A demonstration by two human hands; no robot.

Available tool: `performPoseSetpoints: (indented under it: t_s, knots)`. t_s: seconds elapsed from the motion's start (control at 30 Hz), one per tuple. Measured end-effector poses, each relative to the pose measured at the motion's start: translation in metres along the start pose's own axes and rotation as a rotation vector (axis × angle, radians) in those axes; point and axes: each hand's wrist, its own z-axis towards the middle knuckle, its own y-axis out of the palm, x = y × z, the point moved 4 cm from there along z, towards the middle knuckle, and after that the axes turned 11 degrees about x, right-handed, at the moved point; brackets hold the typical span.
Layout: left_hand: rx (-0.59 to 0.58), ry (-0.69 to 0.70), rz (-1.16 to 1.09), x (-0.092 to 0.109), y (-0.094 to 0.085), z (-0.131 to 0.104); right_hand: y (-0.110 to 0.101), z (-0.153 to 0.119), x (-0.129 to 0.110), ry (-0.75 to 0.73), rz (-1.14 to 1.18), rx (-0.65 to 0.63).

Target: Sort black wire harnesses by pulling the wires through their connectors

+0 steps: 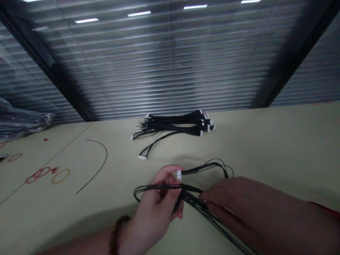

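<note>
my left grip pinches the black wire bundle and a boxy white connector; my right grip clasps the bundle too. thin and looping, it stretches between both above the pale desk.

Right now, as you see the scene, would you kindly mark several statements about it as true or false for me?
1. The left hand and the right hand both touch black wires. True.
2. A yellow band and a loose wire lie apart on the table. True.
3. The loose wire is straight. False: it curves.
4. The left hand holds a white connector. True.
5. The yellow band lies right of both hands. False: it lies to their left.
</note>
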Motion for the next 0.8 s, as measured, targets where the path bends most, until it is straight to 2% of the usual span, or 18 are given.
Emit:
performPoseSetpoints:
  t_s: [0.13,0.33,0.5,0.8]
  knots:
    - [-0.079,0.01,-0.044,0.0,0.004,-0.003,0.004,0.016,-0.008,0.1,0.207,-0.107]
    - [-0.097,0.014,-0.04,0.0,0.003,-0.003,0.007,0.016,-0.003,0.097,0.181,-0.053]
    - [-0.074,0.004,-0.032,0.001,0.003,-0.002,0.01,0.019,-0.002,0.172,0.36,-0.187]
    - [-0.083,0.029,-0.015,0.0,0.002,-0.002,0.009,0.017,-0.004,0.115,0.322,-0.015]
